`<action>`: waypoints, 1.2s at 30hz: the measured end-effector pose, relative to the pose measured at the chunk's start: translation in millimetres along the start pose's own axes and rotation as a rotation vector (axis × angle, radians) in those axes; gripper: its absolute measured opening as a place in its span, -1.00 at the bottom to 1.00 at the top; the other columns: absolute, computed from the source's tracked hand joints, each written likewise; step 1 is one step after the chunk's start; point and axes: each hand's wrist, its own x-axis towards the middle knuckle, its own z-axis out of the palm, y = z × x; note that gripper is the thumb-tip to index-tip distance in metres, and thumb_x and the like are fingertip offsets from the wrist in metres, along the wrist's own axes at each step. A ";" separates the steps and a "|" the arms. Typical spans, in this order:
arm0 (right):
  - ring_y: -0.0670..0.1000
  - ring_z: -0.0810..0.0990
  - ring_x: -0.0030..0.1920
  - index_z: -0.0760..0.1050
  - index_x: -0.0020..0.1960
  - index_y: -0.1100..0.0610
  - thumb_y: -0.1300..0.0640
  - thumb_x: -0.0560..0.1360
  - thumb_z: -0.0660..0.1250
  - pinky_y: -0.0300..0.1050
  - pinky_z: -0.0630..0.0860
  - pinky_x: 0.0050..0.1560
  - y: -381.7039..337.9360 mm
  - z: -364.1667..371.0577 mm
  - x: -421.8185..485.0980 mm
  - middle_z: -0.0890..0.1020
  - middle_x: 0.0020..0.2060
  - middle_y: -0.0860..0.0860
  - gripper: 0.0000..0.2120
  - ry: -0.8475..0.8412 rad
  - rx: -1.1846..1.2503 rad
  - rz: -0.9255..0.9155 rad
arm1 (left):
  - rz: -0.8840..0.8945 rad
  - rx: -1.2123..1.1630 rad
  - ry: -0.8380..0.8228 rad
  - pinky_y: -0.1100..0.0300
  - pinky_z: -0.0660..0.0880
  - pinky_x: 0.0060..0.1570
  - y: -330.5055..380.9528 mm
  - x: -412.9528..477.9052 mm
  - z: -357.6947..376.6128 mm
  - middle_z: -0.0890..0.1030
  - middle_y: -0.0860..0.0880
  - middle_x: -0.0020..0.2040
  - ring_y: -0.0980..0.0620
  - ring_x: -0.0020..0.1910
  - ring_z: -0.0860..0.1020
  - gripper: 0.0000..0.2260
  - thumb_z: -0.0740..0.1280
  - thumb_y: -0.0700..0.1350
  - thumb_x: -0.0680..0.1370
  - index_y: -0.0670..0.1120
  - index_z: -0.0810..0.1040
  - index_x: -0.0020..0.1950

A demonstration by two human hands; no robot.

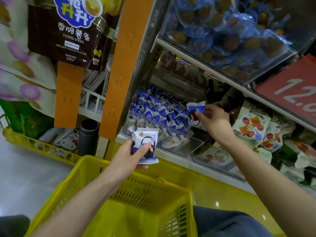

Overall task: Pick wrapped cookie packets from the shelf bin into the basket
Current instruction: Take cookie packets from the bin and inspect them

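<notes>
At the far left, a yellow crate (12, 134) sits on the floor, and above it hangs a brown bag of potato sticks (71, 33) beside an orange upright post (118, 65). Below centre, in front of my knees, stands the yellow basket (150, 194), its slatted walls facing me; I can see no packets inside it. My left hand (127, 157) is raised above the basket's far rim, with fingers behind and thumb across the front of one white and blue cookie packet (145, 142), held upright with a dark round cookie printed on its wrapper. Just behind that hand is the clear shelf bin (181, 147), low on the shelf to the right of the post, filled with a pile of cookie packets in the same wrapper (153, 108). To the right, my right hand (215, 121) reaches over the bin's right end, thumb and fingertips pinching a second cookie packet (195, 112) by its edge, lifted above the pile. Further right lie white bags with red and orange pictures (251, 124). Above them leans a red price sign (290, 89), and on the shelf overhead sits a clear bin of blue wrapped snacks (222, 31).
</notes>
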 end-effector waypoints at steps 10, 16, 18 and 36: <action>0.07 0.51 -0.22 0.47 0.07 0.24 0.09 0.53 0.30 -0.09 0.43 -0.22 -26.5 17.4 9.9 0.49 -0.23 0.08 -0.77 -0.417 -0.726 0.109 | 0.032 -0.031 -0.009 0.32 0.55 -0.30 7.6 0.0 -1.2 0.60 0.13 0.01 0.20 -0.12 0.64 -0.84 0.26 -0.07 0.56 0.22 0.41 0.03; -0.01 0.50 -0.30 0.46 -0.02 0.22 0.08 0.53 0.29 -0.24 0.41 -0.37 -24.2 19.4 20.7 0.50 -0.28 0.05 -0.81 -0.559 -0.530 0.247 | 0.041 -0.040 -0.018 0.32 0.54 -0.28 11.0 -2.1 -0.5 0.60 0.12 0.04 0.19 -0.11 0.63 -0.83 0.25 -0.06 0.56 0.23 0.40 0.04; 0.04 0.56 -0.12 0.47 0.07 0.22 0.07 0.58 0.20 -0.14 0.53 -0.13 -20.0 20.7 23.7 0.55 -0.15 0.10 -0.78 -0.616 -0.304 0.357 | 0.037 -0.043 -0.017 0.32 0.54 -0.29 11.7 -2.1 -0.2 0.59 0.13 0.03 0.20 -0.12 0.63 -0.83 0.25 -0.06 0.56 0.23 0.40 0.04; -0.02 0.55 -0.18 0.37 0.21 0.27 0.03 0.59 0.18 -0.18 0.52 -0.31 -16.5 19.1 23.0 0.56 -0.02 0.08 -0.66 -0.683 0.107 0.462 | -0.003 0.023 -0.009 0.36 0.51 -0.33 4.6 -1.3 1.8 0.60 0.13 -0.03 0.25 -0.17 0.62 -0.85 0.25 -0.06 0.57 0.23 0.40 -0.01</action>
